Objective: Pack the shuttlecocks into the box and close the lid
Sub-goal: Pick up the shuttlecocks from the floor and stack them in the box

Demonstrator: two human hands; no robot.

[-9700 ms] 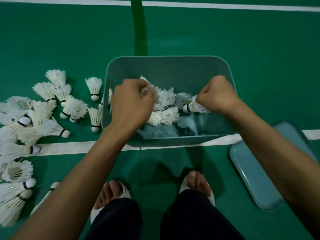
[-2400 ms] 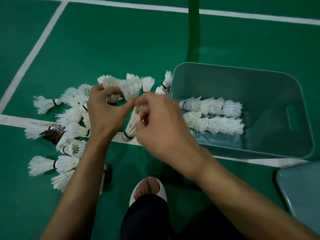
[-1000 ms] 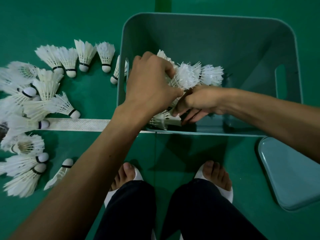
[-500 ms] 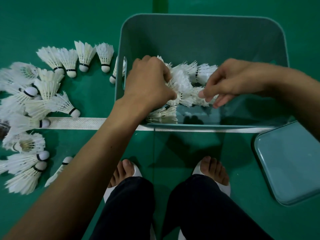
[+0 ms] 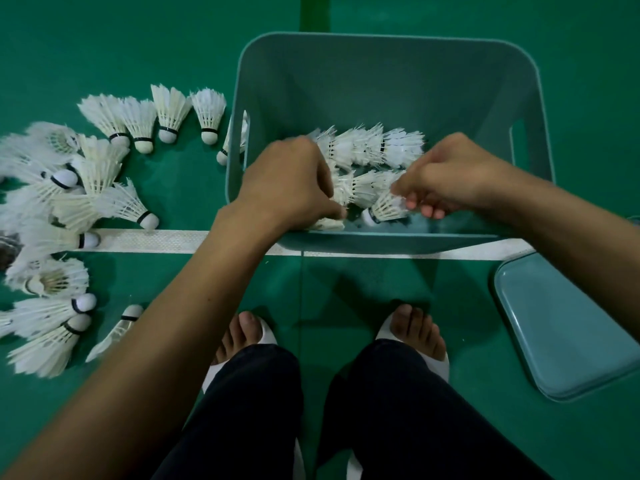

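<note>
Reaching into a teal plastic box (image 5: 381,74) on a green court floor (image 5: 138,46), a person's left hand (image 5: 291,181) curls its fingers round nested rows of shuttlecocks (image 5: 367,147) near the box's front edge. The right hand (image 5: 446,174) pinches a single shuttlecock (image 5: 382,209) by its feathers. Loose shuttlecocks (image 5: 104,202), white feathered cones with rounded, dark-banded cork tips, lie scattered off the box's left edge. The smooth, round-cornered lid (image 5: 568,327) lies flat by its near right corner.

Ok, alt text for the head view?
Left hand and right hand work inside an open teal plastic box, each gripping white feather shuttlecocks. More shuttlecocks lie on the green floor at left, the teal lid at right.
</note>
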